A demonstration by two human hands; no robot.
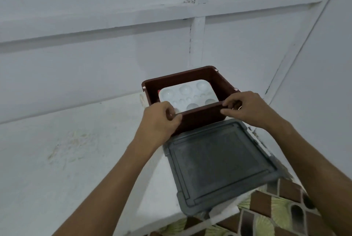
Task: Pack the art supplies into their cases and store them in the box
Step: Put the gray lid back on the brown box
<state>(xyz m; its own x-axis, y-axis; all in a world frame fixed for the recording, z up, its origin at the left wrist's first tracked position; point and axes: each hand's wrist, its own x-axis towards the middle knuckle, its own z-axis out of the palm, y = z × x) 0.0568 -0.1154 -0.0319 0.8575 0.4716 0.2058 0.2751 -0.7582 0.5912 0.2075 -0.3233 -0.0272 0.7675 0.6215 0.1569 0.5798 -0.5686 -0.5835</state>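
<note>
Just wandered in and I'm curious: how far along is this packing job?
Nearly finished, it seems. Done: a white paint palette already lies inside the brown box; other contents can't be seen. In hand: the left hand and right hand both grip the box's near rim. Left: the grey lid lies beside the box, not yet on it.

We see a white tabletop [158, 193] set into the corner of pale walls. On it stands a brown box [202, 117], and a grey lid [219, 161] lies flat just in front of the box, touching its near wall. Beyond the tabletop's near edge, below the lid, patterned tile flooring [266, 214] shows.
</note>
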